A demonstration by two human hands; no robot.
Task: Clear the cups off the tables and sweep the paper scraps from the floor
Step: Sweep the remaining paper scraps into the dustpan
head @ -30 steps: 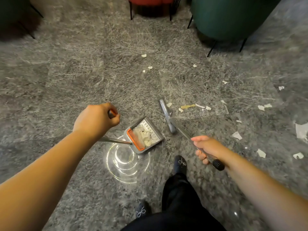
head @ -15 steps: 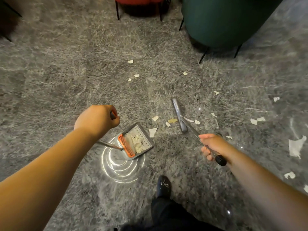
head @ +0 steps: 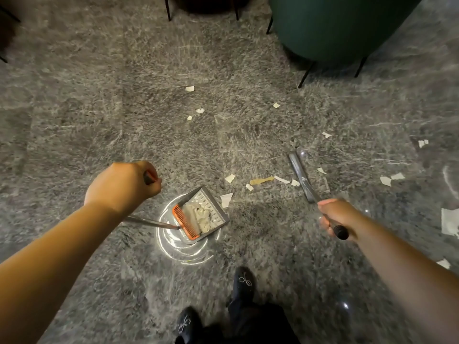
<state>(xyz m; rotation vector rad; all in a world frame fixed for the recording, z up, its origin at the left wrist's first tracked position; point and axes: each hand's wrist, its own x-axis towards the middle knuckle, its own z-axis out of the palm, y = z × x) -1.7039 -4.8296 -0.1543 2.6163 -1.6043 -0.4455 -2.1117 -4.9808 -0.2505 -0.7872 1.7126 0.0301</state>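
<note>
left hand (head: 121, 186) grips grey metal dustpan (head: 202, 216) handle | right hand (head: 335, 216) grips grey broom (head: 301, 176) | white paper scraps (head: 227, 199) on grey floor (head: 99, 108)

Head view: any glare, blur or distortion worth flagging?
Head view: ringed lamp glare on the glossy floor beside the dustpan; slight motion blur on the right hand and broom head; wide-angle bending at the edges.

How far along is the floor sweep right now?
Partly done: the dustpan already holds crumpled paper. In hand: the left hand grips its handle, the right hand grips the broom beside a row of scraps. Left: more scraps spread ahead and rightward. No tables or cups show here.
</note>
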